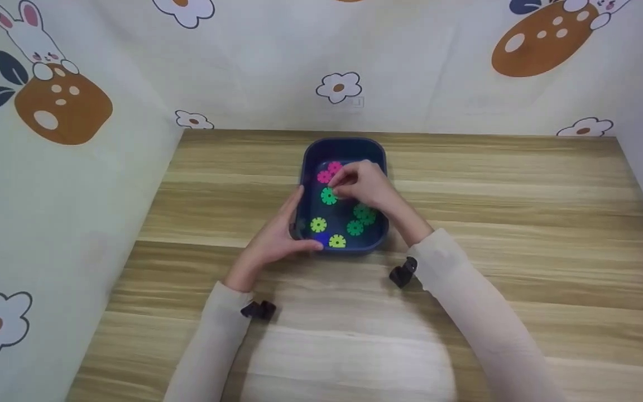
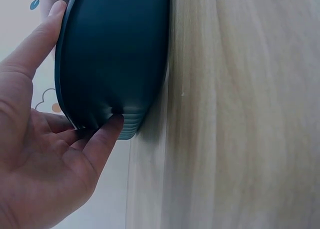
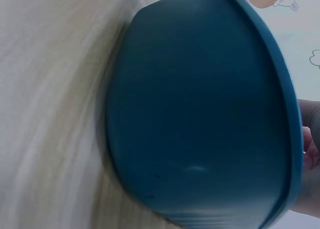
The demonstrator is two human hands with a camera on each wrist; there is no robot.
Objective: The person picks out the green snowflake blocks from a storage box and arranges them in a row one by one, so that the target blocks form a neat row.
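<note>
A dark blue plastic box [image 1: 345,149] with rounded corners stands on the table. My left hand [image 1: 277,237] holds its near-left corner, thumb on the front rim and fingers along the left side; the left wrist view shows a finger against the ribbed wall of the box [image 2: 115,49]. Over the inside, my right hand [image 1: 366,181] pinches a bright green notched disc [image 1: 329,196] between thumb and forefinger. Pink discs [image 1: 324,177] lie beyond it, darker green discs [image 1: 355,227] to the right, yellow discs [image 1: 318,225] near the front. The box wall [image 3: 200,99] hides most of the right hand in the right wrist view.
The wooden table [image 1: 522,223] extends around the box on all sides. Behind it hangs a pale cloth [image 1: 411,67] printed with flowers and rabbits, which also covers the left side. Black wrist cameras [image 1: 403,272] sit at both sleeve cuffs.
</note>
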